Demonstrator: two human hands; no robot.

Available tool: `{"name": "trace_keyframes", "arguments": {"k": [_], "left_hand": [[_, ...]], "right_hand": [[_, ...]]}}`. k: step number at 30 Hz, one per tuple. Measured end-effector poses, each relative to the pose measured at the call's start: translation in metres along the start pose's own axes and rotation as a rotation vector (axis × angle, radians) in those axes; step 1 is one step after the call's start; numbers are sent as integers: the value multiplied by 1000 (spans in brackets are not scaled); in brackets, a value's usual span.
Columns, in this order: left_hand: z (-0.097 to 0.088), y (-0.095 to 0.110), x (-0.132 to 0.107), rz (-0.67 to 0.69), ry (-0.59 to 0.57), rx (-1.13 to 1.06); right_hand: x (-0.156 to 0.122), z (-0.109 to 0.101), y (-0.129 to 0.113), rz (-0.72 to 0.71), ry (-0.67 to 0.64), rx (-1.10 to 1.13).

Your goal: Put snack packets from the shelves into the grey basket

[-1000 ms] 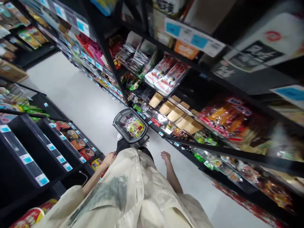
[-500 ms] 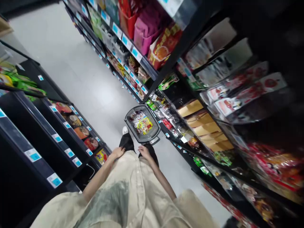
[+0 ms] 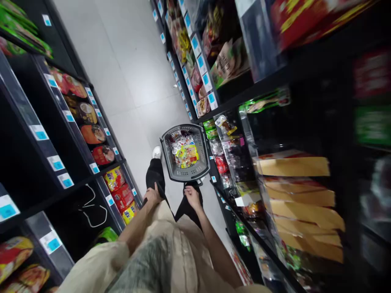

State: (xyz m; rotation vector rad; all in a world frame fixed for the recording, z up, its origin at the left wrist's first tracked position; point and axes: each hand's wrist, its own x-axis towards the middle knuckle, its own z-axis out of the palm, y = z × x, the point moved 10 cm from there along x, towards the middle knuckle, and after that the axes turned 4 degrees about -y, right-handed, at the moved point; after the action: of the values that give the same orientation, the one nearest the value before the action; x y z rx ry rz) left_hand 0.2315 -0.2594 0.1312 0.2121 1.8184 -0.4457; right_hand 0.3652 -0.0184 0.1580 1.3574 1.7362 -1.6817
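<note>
Changed: the right hand [image 3: 192, 196], out to the side a second ago, now rests on the right thigh; the view has swung up the aisle.
Hands: the left hand [image 3: 152, 194] lies on the left thigh; both are loose and hold nothing.
Basket: the grey basket [image 3: 186, 175] of packets [image 3: 187, 154] stands on the floor at centre frame, just ahead of the feet.
Edges: shelves [image 3: 244, 134] hem both sides, and the basket is just beside the right one.
Room: the pale floor [image 3: 128, 61] runs open toward the upper centre.
</note>
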Motion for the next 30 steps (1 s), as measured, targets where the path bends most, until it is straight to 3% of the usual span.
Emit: {"name": "trace_keyframes", "arguments": {"k": [2,4,8,11,14,16,19,22,25,28,30], "left_hand": [[16,-4,3,-182,27,64],[17,-6,8,-246,71,84],[-18,-19,36,-192,150,36],[-51,-29,63,-120,206,26],[-68,-32,84,-59,244,56],[-72,-32,93,-43,256,78],[-75,-34,101,-46,244,66],[-80,-36,108,-70,215,17],[-86,-33,113,-60,210,3],[-89,-34,113,-74,231,31],[-88,-35,107,-79,249,44]], "right_hand": [[33,-25,10,-22,14,-34],[75,-43,15,-40,30,-51],[187,-49,18,-68,61,-56],[290,-20,19,-83,94,-38],[388,29,29,-59,141,-28],[441,64,39,-17,175,-31],[495,102,56,71,227,-44],[523,119,65,147,288,-50],[520,125,58,177,335,-36],[467,120,11,-34,408,-78],[396,107,-45,-330,473,-177]]}}
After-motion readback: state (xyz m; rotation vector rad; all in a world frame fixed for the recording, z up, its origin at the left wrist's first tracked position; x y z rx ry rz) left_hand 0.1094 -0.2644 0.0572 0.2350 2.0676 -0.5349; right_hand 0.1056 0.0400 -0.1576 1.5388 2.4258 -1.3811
